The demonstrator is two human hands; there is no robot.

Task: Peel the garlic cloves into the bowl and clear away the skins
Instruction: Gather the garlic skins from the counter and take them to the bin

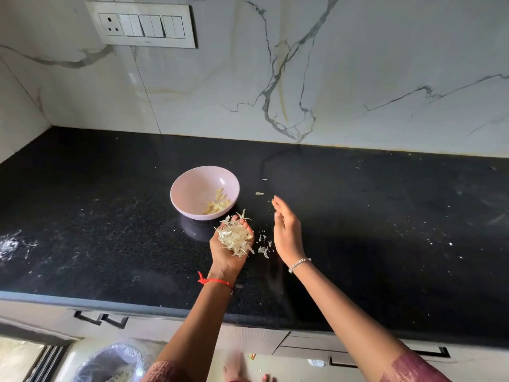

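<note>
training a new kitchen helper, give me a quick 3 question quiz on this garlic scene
1. Fill in: loose skin bits lie on the black ____ between the left hand and the right hand.
2. Which hand holds the heap of skins? A) left B) right C) neither
3. True or false: the pink bowl is empty.

Key: 1 countertop; 2 A; 3 false, it holds peeled cloves.

The person is wearing a red thread (214, 281) on the left wrist, a silver bracelet (299, 264) on the right, and pink sleeves (413, 368) along the frame's bottom.
</note>
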